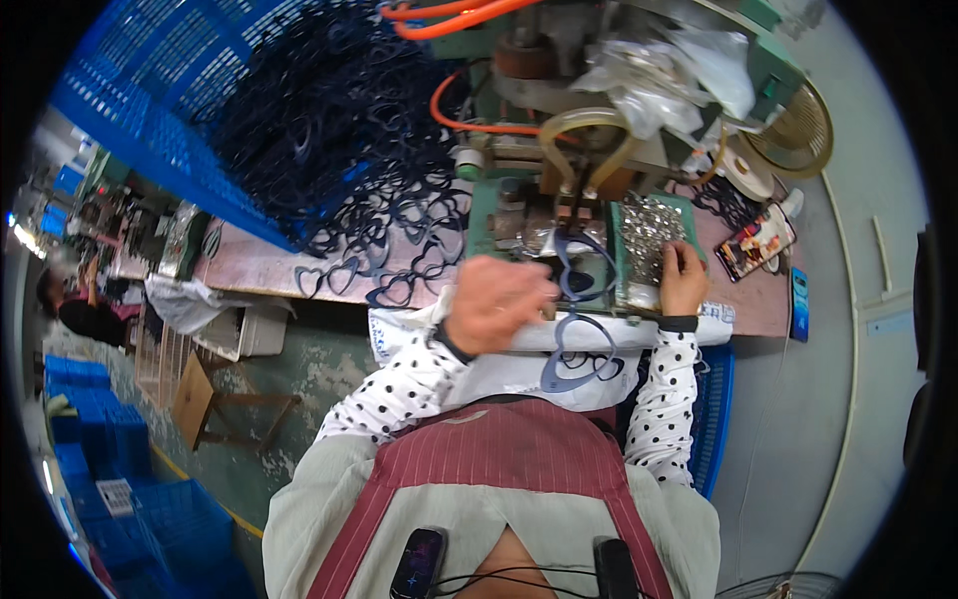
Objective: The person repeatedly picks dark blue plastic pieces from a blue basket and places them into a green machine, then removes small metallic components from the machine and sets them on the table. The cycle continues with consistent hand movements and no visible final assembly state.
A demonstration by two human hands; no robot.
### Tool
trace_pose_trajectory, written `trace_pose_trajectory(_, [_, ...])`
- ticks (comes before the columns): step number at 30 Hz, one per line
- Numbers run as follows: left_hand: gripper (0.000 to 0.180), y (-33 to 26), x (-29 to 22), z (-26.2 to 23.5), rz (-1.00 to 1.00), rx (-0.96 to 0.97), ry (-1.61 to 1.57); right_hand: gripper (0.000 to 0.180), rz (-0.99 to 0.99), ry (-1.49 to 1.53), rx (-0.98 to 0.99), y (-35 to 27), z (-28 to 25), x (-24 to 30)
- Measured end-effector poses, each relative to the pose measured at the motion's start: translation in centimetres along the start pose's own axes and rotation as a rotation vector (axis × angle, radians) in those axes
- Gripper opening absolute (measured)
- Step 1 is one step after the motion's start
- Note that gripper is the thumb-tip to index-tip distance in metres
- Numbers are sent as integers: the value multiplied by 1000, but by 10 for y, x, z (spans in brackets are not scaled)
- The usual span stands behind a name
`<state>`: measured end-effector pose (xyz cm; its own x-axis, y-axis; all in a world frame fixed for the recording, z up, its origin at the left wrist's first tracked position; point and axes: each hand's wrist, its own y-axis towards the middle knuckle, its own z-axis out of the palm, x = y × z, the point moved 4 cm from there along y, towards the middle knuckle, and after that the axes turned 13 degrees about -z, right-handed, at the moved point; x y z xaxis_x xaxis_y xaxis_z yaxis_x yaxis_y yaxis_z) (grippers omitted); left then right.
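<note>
My left hand (496,305) is smeared by motion at the left of the machine's work spot, so its fingers cannot be made out. Beside it, a dark blue eyeglass-like plastic frame (565,283) stands under the machine's metal head (574,212). Over the near right corner of a green tray (622,262) of small shiny metal parts (651,228), my right hand (685,284) has its fingertips drawn together; whatever they hold is too small to tell. Another blue-grey frame (561,377) lies on the white cloth in front of me.
A big blue basket (170,150) tips toward the table, spilling a heap of dark frames (329,110). Loose frames (404,285) lie on the pink tabletop. At the right are a phone with a lit screen (756,243) and a blue phone-like object (799,304). Orange hoses (459,18) hang above.
</note>
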<state>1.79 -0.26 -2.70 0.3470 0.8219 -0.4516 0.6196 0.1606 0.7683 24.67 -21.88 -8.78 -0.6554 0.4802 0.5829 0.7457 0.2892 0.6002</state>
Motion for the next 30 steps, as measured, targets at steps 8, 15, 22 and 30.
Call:
trace_pose_trajectory(8, [35, -64, 195, -46, -923, -60, 716, 5, 26, -6, -95, -4, 4, 5])
trace_pose_trajectory(15, [27, -65, 220, -49, -862, -280, 364, 7, 65, 57, -101, -5, 2, 5])
trace_pose_trajectory(22, [26, -63, 207, -58, -1441, -237, -622, 4, -85, 157, -98, 17, 0, 47])
trace_pose_trajectory(30, [9, 18, 41, -43, -578, -302, 39, 16, 47, 679, 194, 32, -4, 129])
